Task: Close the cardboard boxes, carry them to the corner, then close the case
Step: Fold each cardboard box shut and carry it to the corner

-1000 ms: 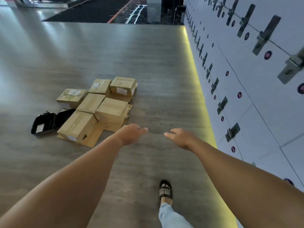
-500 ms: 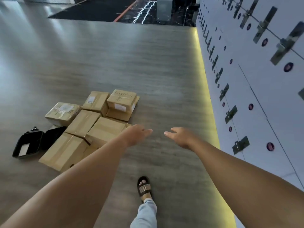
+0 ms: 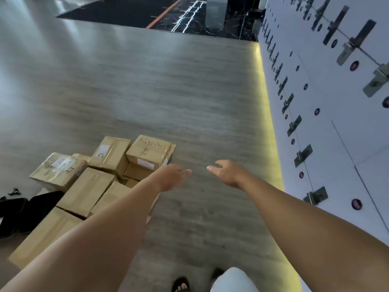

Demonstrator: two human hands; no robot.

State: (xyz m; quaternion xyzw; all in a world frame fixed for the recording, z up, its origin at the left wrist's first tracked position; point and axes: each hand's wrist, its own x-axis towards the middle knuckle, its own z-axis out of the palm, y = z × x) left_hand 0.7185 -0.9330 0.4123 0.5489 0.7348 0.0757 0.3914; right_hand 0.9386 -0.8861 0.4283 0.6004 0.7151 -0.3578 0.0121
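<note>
Grey wood-look floor fills most of the frame, with a white locker wall running down the right side above a strip of yellow light at its foot.

Lower left of the frame holds the cardboard boxes, clustered edge to edge on the floor; I count six at least in part, one of them a smaller box with handwriting, sitting on top of another at the cluster's far right corner. All look shut from here, though the nearest ones are partly covered by the forearm. At the far left edge lies one black case, lid laid open flat, just beside the boxes.

Both arms reach forward. The left hand and the right hand hold nothing, fingers straight and loosely spread, tips pointing toward each other over bare floor. The cluster lies left of and below the hands, its long run going from lower left up toward centre frame. The left hand is the nearer, close by the handwritten box; the right is well apart from every box.

The next move, I judge, is a turn leftward and a reach down.
</note>
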